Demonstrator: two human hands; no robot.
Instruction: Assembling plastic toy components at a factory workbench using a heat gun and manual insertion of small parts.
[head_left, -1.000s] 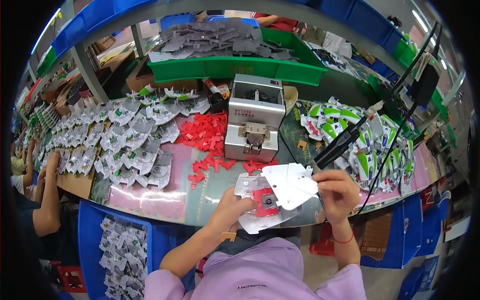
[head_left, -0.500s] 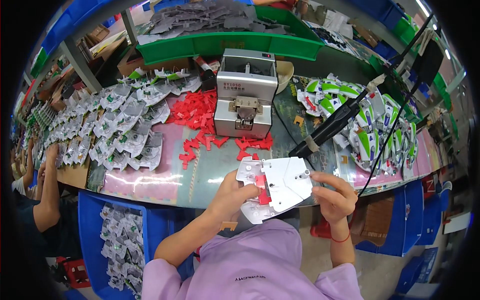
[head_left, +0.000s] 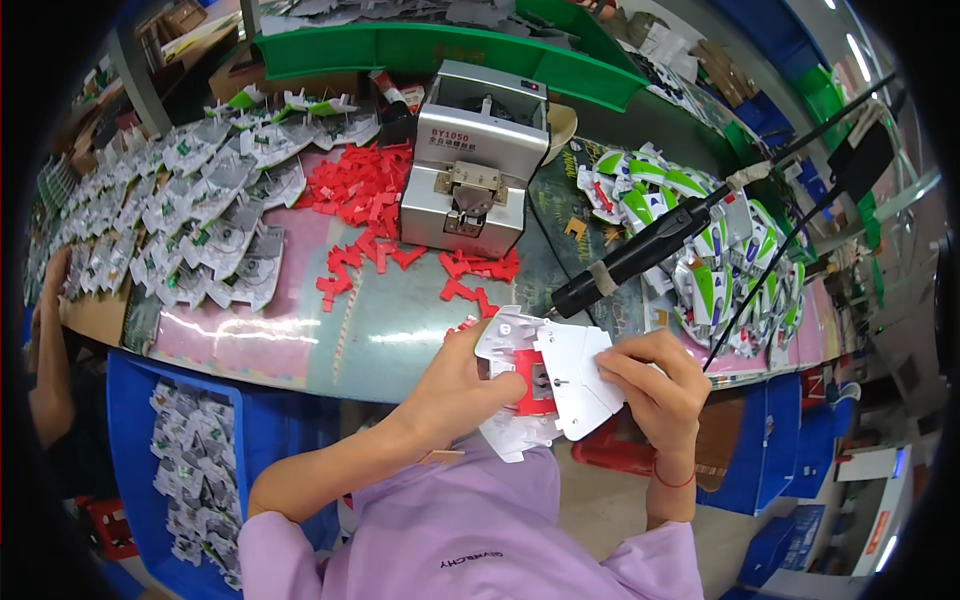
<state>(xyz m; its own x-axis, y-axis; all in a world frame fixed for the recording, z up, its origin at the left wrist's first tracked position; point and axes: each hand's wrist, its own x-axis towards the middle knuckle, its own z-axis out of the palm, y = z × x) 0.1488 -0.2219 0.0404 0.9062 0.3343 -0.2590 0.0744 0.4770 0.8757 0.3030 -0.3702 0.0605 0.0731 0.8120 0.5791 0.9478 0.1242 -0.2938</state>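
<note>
A workbench is seen from above through a wide, curved lens. At the near edge of the bench, a flat white moulded plastic panel with an angular outline (head_left: 545,375) is held up between two bare hands, just above the lap of a person in a lilac top. A small red plastic clip (head_left: 533,385) is seated against the middle of the panel. The left hand (head_left: 455,385) is closed on the panel's left side, with the thumb pressed on or just beside the red clip. The right hand (head_left: 655,385) is pinched on the panel's right edge, fingers together.

Just beyond the hands, a black pen-shaped powered screwdriver (head_left: 640,255) is hung at a slant by its cable. Behind it stands a grey box-shaped metal screw-feeding machine (head_left: 475,160). A loose heap of red plastic clips (head_left: 365,195) is spread to the machine's left and front. Rows of grey-white moulded parts (head_left: 190,215) are laid out over the left of the bench, and a pile of green-and-white finished pieces (head_left: 690,235) lies at the right. A blue bin of grey parts (head_left: 195,470) sits below the bench edge.

Several risks can be judged from this. The clip could be left crooked or only half seated if thumb pressure is uneven. As the panel is held off the bench, it could be dropped, or the clip could spring loose. The hanging screwdriver and cable could be knocked by a raised right hand.
</note>
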